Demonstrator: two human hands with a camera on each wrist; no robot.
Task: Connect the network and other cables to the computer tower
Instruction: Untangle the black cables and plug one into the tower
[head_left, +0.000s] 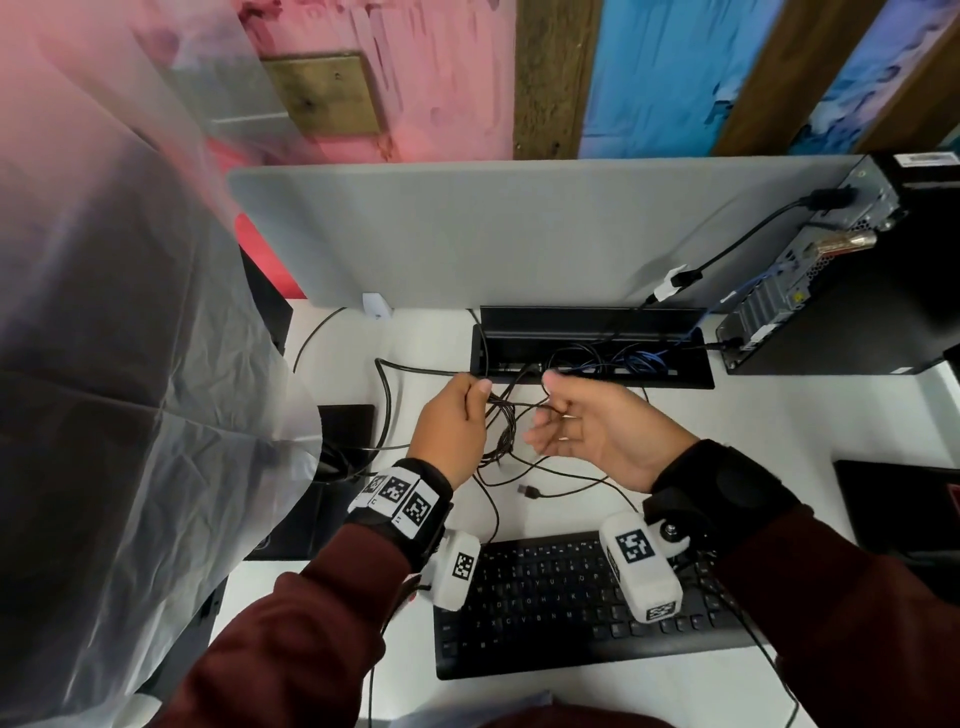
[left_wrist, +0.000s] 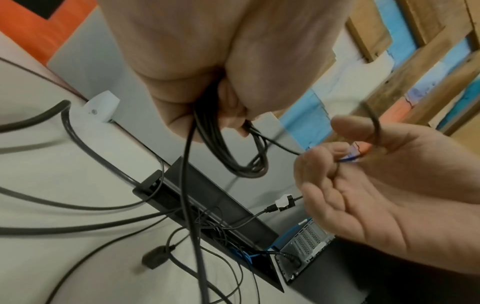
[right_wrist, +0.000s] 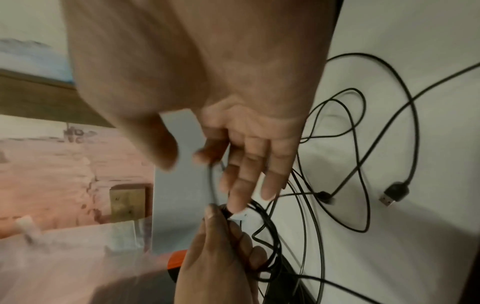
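The black computer tower stands at the desk's right rear, its port panel facing left, with a black cable and a blue network cable running to it. My left hand grips a looped bundle of black cables above the desk, in front of the cable tray. My right hand is palm up beside it. Its thumb and curled index finger hold a thin black cable that leads from the bundle; the other fingers are loose. A free USB plug lies on the white desk below the hands.
A black keyboard sits under my wrists. A grey partition closes the desk's rear. A monitor under a plastic sheet fills the left side. Loose black cables trail over the desk left of the tray. A dark object lies at the right edge.
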